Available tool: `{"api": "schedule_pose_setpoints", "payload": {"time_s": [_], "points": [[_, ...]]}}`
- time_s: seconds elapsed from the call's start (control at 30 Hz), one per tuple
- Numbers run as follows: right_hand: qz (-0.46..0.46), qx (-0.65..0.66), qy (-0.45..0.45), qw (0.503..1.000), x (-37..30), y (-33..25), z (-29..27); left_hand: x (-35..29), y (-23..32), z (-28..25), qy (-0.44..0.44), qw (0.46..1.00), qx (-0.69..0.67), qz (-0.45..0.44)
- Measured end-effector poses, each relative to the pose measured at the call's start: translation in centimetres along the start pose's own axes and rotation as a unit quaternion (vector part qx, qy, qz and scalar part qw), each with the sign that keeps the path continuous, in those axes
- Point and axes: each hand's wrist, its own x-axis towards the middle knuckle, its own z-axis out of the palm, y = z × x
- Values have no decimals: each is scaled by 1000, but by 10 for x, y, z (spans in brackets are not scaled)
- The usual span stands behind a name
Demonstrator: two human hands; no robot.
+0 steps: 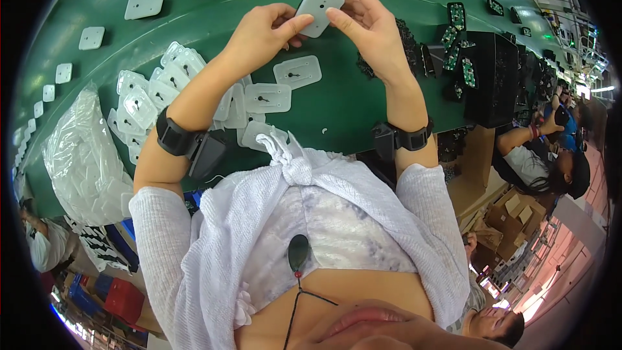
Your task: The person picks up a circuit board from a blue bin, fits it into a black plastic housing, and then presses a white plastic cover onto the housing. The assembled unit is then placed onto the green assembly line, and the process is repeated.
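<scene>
A small casing with a pale grey-white cover and a dark underside (319,14) is held up between my two hands over the green work surface. My left hand (262,35) grips its left edge, the thumb lying on the cover near the lower corner. On the other side my right hand (370,34) pinches it, with the thumb pressed on the cover and the fingers behind. Nearest to my hands lies a loose white cover (298,72), and a second white cover (267,98) rests just below it. Heaped left of these is a pile of white covers (162,91).
White-covered casings (144,5) form a spaced line along the far left. A clear plastic bag of covers (84,162) lies at left. To the right are a heap of small black parts (405,42), black housings with green circuit boards (451,45) and a black box (492,78). Other people sit nearby.
</scene>
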Motion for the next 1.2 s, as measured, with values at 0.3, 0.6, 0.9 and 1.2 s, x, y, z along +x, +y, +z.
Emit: {"api": "schedule_pose_setpoints", "payload": {"time_s": [0.3,0.6,0.9,1.2], "points": [[-16,18,23,999,7,4,8,-6,2,6,-1,1000,-22,10],[-77,-66,-16,995,40,-21,9,-1,-8,-2,70,995,-15,65],[-57,-245,-129,959,145,21,-29,-30,-10,-76,174,981,34,72],[27,-249,-197,948,184,14,-35,-56,-10,-23,135,929,300,172]]}}
